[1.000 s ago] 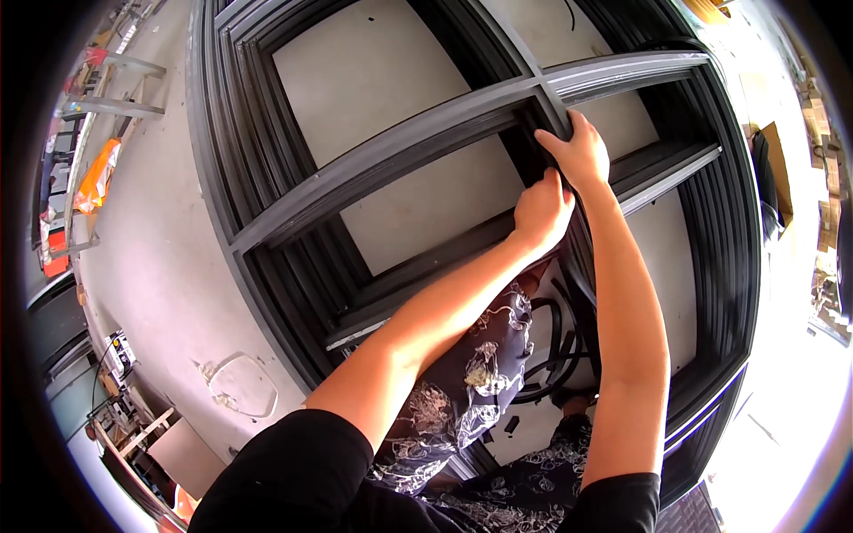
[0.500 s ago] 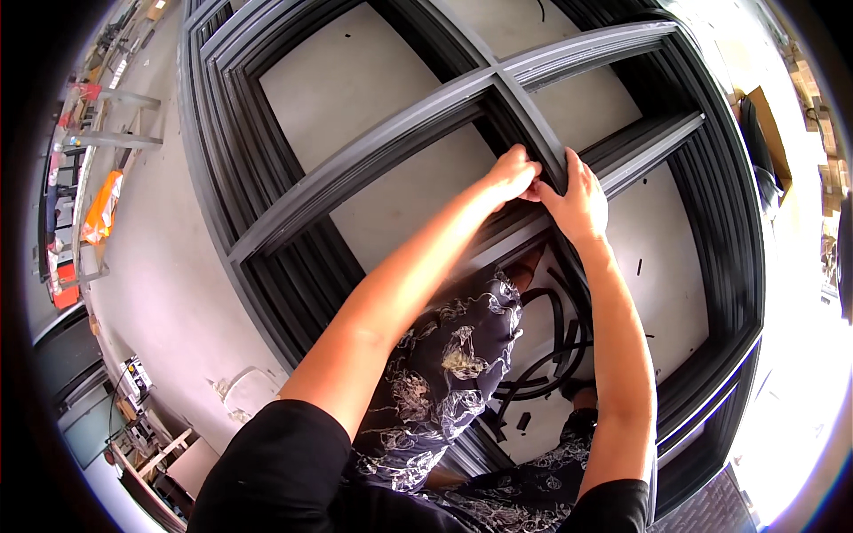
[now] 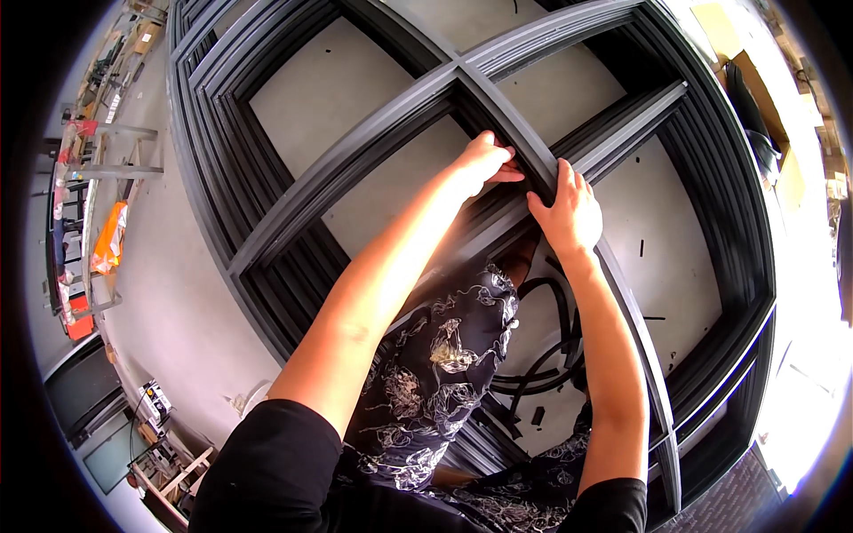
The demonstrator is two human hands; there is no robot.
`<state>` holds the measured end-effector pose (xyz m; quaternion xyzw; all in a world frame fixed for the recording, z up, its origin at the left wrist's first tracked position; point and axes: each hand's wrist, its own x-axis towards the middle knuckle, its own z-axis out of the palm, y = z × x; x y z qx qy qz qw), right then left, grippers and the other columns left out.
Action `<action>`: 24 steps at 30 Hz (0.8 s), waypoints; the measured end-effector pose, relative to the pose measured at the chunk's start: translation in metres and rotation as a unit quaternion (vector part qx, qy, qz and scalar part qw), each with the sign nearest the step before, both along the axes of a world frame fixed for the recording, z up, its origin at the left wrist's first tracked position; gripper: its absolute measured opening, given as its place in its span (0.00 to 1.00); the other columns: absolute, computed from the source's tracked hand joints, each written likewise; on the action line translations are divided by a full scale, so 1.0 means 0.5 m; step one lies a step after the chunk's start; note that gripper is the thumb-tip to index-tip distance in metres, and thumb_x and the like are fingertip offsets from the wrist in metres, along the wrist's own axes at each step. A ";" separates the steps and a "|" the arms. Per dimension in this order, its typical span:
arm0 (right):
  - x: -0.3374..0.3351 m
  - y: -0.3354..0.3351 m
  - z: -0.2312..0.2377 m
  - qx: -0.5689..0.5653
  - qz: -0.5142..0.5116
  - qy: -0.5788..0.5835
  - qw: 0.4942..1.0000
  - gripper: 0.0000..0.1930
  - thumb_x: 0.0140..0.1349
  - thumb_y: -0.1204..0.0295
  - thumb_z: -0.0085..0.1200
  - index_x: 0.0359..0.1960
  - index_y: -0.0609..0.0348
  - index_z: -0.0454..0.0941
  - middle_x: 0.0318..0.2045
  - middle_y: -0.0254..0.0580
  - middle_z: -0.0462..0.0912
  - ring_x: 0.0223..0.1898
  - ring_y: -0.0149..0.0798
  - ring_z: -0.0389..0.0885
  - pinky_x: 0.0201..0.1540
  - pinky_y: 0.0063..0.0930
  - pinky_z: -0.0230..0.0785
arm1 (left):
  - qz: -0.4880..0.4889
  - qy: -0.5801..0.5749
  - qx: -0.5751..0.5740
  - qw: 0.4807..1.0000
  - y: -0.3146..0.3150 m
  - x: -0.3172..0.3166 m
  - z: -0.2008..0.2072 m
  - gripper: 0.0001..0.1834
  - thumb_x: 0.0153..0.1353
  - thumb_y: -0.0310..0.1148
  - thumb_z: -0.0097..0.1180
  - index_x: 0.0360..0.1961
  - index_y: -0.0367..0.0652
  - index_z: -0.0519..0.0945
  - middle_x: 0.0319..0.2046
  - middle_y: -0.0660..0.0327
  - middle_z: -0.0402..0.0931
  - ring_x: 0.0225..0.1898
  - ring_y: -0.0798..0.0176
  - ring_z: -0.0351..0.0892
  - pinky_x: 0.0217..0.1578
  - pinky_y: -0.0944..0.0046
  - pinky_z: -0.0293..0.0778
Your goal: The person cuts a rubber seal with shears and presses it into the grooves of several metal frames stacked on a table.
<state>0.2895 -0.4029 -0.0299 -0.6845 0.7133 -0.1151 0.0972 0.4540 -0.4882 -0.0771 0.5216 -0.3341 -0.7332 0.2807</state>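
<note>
A stack of dark grey window frames [image 3: 355, 124] with crossing bars lies around me, and my legs stand inside one opening. My right hand [image 3: 573, 213] grips the long crossbar [image 3: 506, 111], its thumb on the left side and its fingers over the right. Left of that bar, my left hand [image 3: 484, 164] reaches into the corner between bars. Its fingers are stretched and a little apart, close to the bar's inner side; no held object shows. Whether the fingertips touch the bar is hard to tell. Black rubber strips [image 3: 555, 311] curl on the floor below my hands.
Small black scraps [image 3: 538, 416] dot the pale floor inside the frames. Over at the left stand a rack [image 3: 115, 169] and an orange bag [image 3: 109, 237]. An open cardboard box [image 3: 764, 98] with something black lies at the right. Frame edges surround my legs.
My left hand has drawn away from my right hand, and its bunched fingers have spread. My right hand has shifted slightly down along the bar. The whole view has shifted a little.
</note>
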 end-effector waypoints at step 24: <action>0.015 -0.022 -0.004 0.015 -0.045 -0.034 0.998 0.23 0.51 0.58 0.71 0.41 0.56 0.73 0.40 0.42 0.82 0.47 0.47 0.81 0.48 0.38 0.76 | -0.254 -0.437 -0.647 0.572 -0.051 0.043 0.064 0.36 0.44 0.43 0.74 0.58 0.54 0.78 0.58 0.61 0.75 0.68 0.57 0.65 0.72 0.48 0.53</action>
